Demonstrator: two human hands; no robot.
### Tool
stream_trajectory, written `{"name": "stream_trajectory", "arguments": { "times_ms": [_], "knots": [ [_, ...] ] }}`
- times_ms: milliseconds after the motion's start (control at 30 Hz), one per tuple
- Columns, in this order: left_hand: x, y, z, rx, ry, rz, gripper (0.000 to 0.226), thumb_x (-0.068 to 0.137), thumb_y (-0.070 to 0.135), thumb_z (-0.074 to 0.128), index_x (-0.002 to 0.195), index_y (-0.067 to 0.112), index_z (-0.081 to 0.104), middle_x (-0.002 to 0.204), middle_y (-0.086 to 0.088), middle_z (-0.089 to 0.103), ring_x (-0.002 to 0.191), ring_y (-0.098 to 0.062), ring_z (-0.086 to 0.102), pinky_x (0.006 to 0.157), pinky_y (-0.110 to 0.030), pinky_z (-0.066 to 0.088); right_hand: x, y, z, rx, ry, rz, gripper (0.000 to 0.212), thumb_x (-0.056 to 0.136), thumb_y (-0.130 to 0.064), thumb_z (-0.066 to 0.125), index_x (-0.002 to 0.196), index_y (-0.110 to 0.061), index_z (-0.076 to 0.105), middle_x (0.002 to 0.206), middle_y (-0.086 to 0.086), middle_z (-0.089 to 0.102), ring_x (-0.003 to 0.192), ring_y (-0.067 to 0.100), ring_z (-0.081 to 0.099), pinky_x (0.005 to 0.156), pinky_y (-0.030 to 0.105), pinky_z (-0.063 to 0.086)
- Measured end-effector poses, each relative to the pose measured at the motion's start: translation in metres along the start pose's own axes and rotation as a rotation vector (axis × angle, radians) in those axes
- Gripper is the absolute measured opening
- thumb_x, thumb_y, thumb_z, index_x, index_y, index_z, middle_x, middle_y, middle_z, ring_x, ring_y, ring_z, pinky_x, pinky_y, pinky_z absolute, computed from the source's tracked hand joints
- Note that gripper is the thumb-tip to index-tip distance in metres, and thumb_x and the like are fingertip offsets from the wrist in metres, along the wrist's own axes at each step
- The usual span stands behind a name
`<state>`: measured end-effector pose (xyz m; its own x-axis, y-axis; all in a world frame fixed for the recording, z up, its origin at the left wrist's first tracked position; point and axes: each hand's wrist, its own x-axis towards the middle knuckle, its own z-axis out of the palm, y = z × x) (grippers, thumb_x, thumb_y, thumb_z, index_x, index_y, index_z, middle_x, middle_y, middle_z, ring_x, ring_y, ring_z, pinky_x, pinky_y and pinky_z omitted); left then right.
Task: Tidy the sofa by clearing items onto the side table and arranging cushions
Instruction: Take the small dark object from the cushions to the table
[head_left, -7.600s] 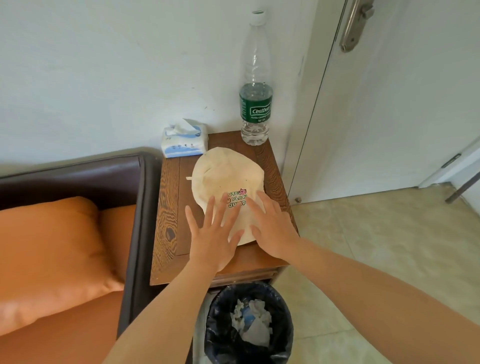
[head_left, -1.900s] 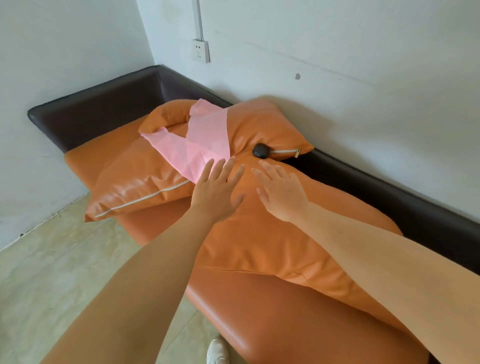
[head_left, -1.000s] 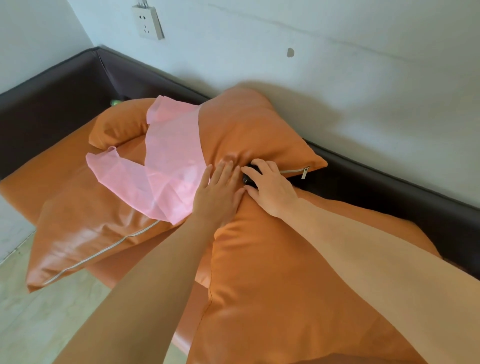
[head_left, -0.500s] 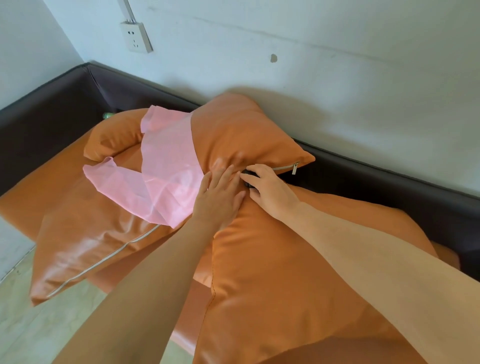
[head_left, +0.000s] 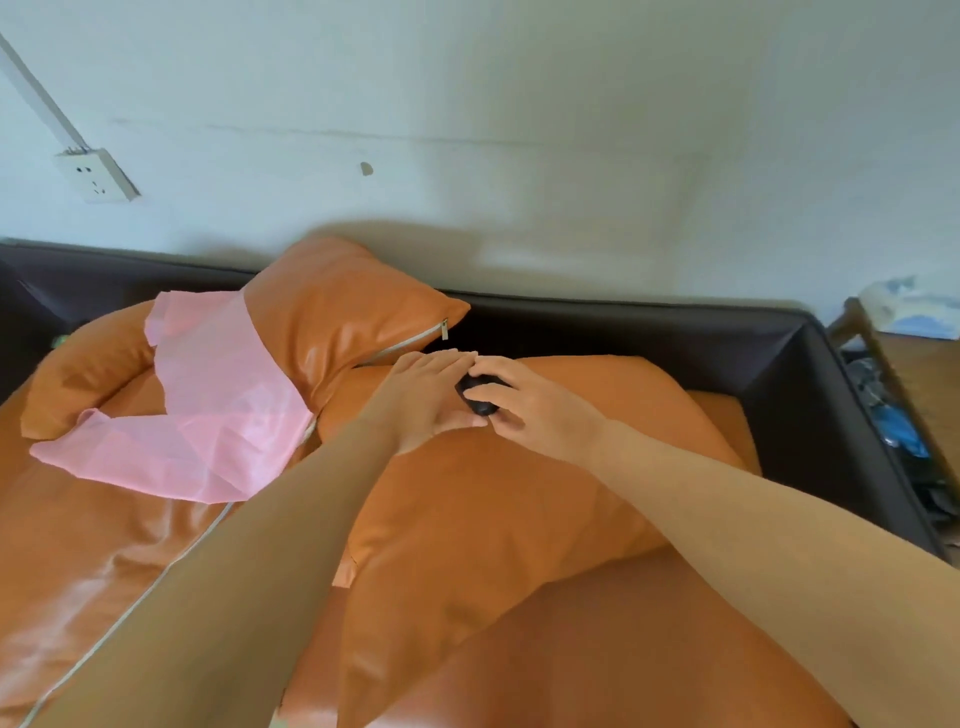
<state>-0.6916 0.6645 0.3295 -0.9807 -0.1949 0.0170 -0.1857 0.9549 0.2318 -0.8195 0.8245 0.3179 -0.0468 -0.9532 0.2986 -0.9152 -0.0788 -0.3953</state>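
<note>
An orange sofa (head_left: 649, 649) along a pale wall; the right hand (head_left: 524, 402) curls round a small black object (head_left: 478, 397) on a cushion (head_left: 493, 509), the left hand (head_left: 423, 397) flat, touching it, pink cloth (head_left: 208, 410) further left

White wall (head_left: 519, 104) behind, with a small dark mark (head_left: 367, 168) on it. White socket (head_left: 96, 175) fixed on the wall at upper left, with a thin white cable cover (head_left: 39, 93) running up from it at a slant. At the far right edge, dark and blue things (head_left: 893, 421) down low, too blurred to tell.
</note>
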Motion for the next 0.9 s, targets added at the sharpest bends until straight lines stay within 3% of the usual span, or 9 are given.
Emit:
{"name": "stream_trajectory", "arguments": {
  "times_ms": [133, 300, 400, 467, 633, 733, 900],
  "knots": [
    [0.026, 0.061, -0.006, -0.138, 0.003, 0.091, 0.053, 0.084, 0.049, 0.067, 0.128, 0.022, 0.055, 0.119, 0.005, 0.063, 0.113, -0.016, 0.055, 0.104, -0.034, 0.031, -0.052, 0.007, -0.036, -0.009, 0.013, 0.125, 0.034, 0.082, -0.002, 0.066, 0.115, -0.005, 0.06, 0.135, 0.014, 0.045, 0.115, 0.027, 0.052, 0.091, 0.031, 0.049],
    [0.057, 0.151, 0.001, -0.293, 0.025, 0.187, 0.042, 0.078, 0.031, 0.078, 0.116, 0.02, 0.064, 0.098, 0.009, 0.069, 0.086, -0.008, 0.058, 0.085, -0.024, 0.042, -0.126, 0.022, -0.075, -0.053, 0.109, 0.268, 0.031, 0.086, -0.009, 0.067, 0.116, -0.007, 0.059, 0.147, 0.014, 0.035, 0.127, 0.024, 0.041, 0.101, 0.022, 0.037],
    [0.081, 0.201, 0.024, -0.265, 0.014, 0.176, 0.046, 0.075, 0.037, 0.077, 0.116, 0.02, 0.064, 0.101, 0.006, 0.07, 0.09, -0.012, 0.063, 0.085, -0.029, 0.05, -0.174, 0.035, -0.096, -0.065, 0.146, 0.401, 0.039, 0.088, -0.015, 0.067, 0.125, -0.011, 0.054, 0.154, 0.011, 0.026, 0.136, 0.029, 0.035, 0.106, 0.034, 0.038],
    [0.095, 0.236, 0.042, -0.204, 0.015, 0.154, 0.048, 0.074, 0.044, 0.076, 0.115, 0.021, 0.063, 0.102, 0.005, 0.07, 0.093, -0.016, 0.064, 0.085, -0.036, 0.051, -0.206, 0.043, -0.109, -0.04, 0.156, 0.439, 0.043, 0.089, -0.012, 0.065, 0.13, -0.007, 0.051, 0.149, 0.014, 0.032, 0.131, 0.032, 0.04, 0.104, 0.032, 0.037],
    [0.12, 0.333, 0.08, -0.077, 0.038, 0.131, 0.052, 0.075, 0.053, 0.074, 0.114, 0.02, 0.059, 0.103, 0.003, 0.066, 0.097, -0.019, 0.06, 0.087, -0.029, 0.042, -0.291, 0.072, -0.14, -0.037, 0.106, 0.595, 0.055, 0.093, -0.013, 0.061, 0.143, -0.014, 0.039, 0.153, 0.007, 0.027, 0.136, 0.027, 0.034, 0.108, 0.039, 0.037],
    [0.135, 0.394, 0.093, -0.101, 0.02, 0.127, 0.052, 0.074, 0.048, 0.077, 0.111, 0.017, 0.056, 0.102, 0.002, 0.063, 0.095, -0.019, 0.059, 0.079, -0.027, 0.04, -0.343, 0.093, -0.166, -0.038, 0.127, 0.63, 0.054, 0.092, -0.01, 0.06, 0.142, -0.017, 0.041, 0.154, 0.004, 0.029, 0.138, 0.022, 0.031, 0.11, 0.032, 0.03],
    [0.161, 0.474, 0.112, -0.105, -0.013, 0.191, 0.057, 0.078, 0.04, 0.077, 0.126, 0.02, 0.054, 0.118, 0.001, 0.063, 0.111, -0.02, 0.057, 0.093, -0.032, 0.044, -0.42, 0.125, -0.2, -0.054, 0.156, 0.619, 0.051, 0.091, -0.002, 0.059, 0.138, -0.015, 0.046, 0.151, 0.003, 0.036, 0.137, 0.02, 0.036, 0.113, 0.035, 0.032]
  ]
}}
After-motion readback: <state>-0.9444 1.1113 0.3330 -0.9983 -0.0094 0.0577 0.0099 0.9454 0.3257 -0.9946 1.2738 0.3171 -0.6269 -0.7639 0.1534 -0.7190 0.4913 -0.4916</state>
